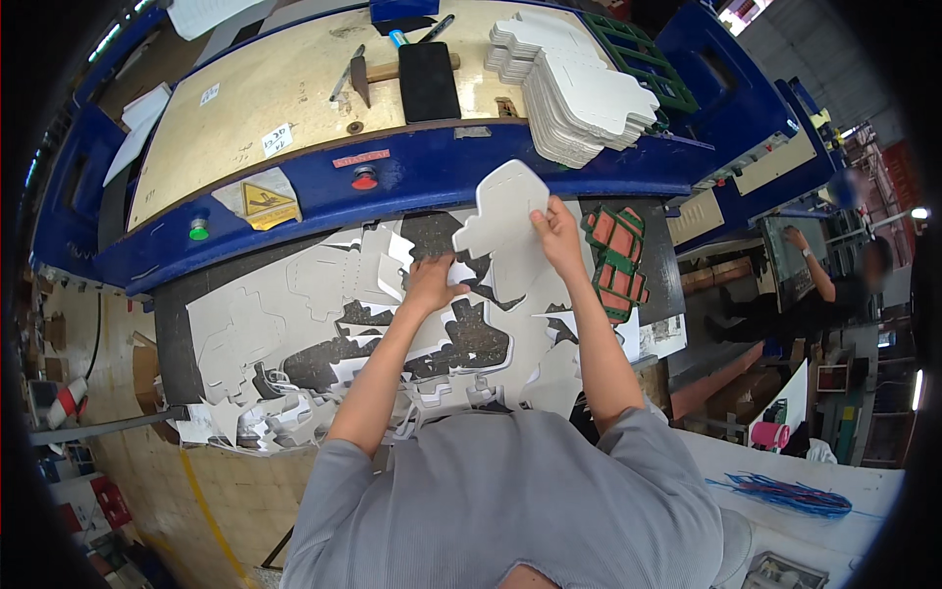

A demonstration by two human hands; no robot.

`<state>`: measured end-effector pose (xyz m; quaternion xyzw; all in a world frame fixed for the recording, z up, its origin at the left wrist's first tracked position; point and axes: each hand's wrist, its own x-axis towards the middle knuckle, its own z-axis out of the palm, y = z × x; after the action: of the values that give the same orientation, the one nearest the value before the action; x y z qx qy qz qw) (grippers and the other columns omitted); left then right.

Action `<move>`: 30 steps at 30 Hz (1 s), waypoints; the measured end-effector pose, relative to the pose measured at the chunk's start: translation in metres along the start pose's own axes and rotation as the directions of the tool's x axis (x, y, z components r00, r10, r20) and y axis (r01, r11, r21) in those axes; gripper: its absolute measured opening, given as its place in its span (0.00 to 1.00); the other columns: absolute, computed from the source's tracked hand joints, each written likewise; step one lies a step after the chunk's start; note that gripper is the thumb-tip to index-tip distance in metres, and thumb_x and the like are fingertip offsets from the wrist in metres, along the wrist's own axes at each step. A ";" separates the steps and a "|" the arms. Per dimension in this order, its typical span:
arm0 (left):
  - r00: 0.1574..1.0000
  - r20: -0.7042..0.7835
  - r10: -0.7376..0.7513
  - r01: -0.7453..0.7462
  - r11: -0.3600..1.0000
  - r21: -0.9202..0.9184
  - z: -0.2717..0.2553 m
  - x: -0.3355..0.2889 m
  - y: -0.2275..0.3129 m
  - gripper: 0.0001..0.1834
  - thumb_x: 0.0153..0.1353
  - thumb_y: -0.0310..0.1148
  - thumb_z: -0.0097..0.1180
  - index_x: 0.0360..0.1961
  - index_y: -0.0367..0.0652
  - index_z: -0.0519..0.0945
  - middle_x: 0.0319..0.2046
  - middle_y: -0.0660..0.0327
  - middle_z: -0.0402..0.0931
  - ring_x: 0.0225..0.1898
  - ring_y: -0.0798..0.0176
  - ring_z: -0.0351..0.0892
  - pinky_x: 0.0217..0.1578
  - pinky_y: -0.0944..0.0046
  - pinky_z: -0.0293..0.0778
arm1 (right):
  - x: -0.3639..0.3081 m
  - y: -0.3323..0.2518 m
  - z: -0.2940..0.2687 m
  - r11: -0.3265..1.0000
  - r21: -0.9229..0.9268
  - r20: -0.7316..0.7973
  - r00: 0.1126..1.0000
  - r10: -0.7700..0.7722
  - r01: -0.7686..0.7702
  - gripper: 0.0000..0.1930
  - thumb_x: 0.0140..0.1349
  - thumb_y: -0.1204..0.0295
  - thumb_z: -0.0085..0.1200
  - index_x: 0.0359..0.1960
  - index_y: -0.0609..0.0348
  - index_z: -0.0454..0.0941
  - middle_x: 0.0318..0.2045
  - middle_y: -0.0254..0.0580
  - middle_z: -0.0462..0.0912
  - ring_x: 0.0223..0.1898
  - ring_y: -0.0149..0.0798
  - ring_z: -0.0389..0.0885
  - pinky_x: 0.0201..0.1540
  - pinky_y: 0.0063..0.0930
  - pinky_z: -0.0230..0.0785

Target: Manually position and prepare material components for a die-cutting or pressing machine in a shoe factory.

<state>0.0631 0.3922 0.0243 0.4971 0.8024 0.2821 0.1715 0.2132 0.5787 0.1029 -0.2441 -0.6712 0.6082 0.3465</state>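
Note:
My right hand (557,236) pinches the edge of a die-cut white card piece (505,201), raised above the press bed. Below it, my left hand (432,285) lies on the cut card sheet with its fingers and thumb spread; some fingertips are partly hidden among the scraps. The card sheet (314,285) has cut outlines at the left and torn gaps showing the dark bed around the middle. A green cutting die with red padding (616,265) rests to the right of my right hand. Stacked cut card pieces (589,93) stand on the machine top beyond.
A blue machine beam (324,187) crosses ahead, with a red button (364,179) and a green button (199,230). On its wooden top lie a black phone (429,80), a hammer (361,79) and pens. Card scraps (285,422) pile up at near left. Another person (844,285) works at far right.

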 end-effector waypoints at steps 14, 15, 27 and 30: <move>0.982 0.138 0.127 -0.109 0.986 -0.126 0.007 0.013 0.050 0.06 0.55 0.31 0.56 0.23 0.42 0.79 0.21 0.46 0.75 0.28 0.40 0.75 0.39 0.47 0.67 | -0.019 0.005 -0.017 1.000 0.009 -0.103 0.995 -0.005 0.006 0.03 0.65 0.79 0.47 0.39 0.62 0.69 0.31 0.33 0.79 0.32 0.21 0.73 0.35 0.15 0.62; 0.980 0.093 0.176 -0.169 0.983 -0.076 0.007 0.011 0.048 0.06 0.54 0.31 0.56 0.23 0.42 0.79 0.20 0.46 0.75 0.27 0.40 0.74 0.40 0.47 0.66 | -0.021 0.006 -0.018 1.000 -0.001 -0.122 0.992 -0.010 0.010 0.03 0.65 0.79 0.47 0.39 0.62 0.69 0.30 0.32 0.78 0.31 0.21 0.72 0.34 0.15 0.62; 0.975 0.184 -0.123 0.215 0.733 -0.646 0.036 0.004 0.031 0.19 0.47 0.39 0.71 0.27 0.33 0.78 0.25 0.56 0.80 0.30 0.66 0.78 0.34 0.62 0.70 | -0.018 -0.019 0.037 0.873 -0.486 -0.039 0.999 0.019 -0.036 0.06 0.60 0.77 0.51 0.38 0.61 0.76 0.33 0.40 0.80 0.30 0.37 0.76 0.36 0.25 0.68; 0.873 0.256 -0.414 0.487 0.719 -0.496 0.065 -0.002 0.008 0.18 0.49 0.36 0.70 0.34 0.34 0.79 0.32 0.57 0.80 0.33 0.69 0.75 0.36 0.67 0.69 | -0.040 -0.026 0.039 0.781 -0.534 -0.032 0.915 -0.401 0.324 0.11 0.63 0.74 0.49 0.45 0.61 0.76 0.37 0.48 0.79 0.40 0.46 0.79 0.46 0.30 0.70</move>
<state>0.1060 0.4115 -0.0212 0.2336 0.7720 0.4160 0.4199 0.2117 0.5194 0.1205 -0.2373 -0.8173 0.3074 0.4257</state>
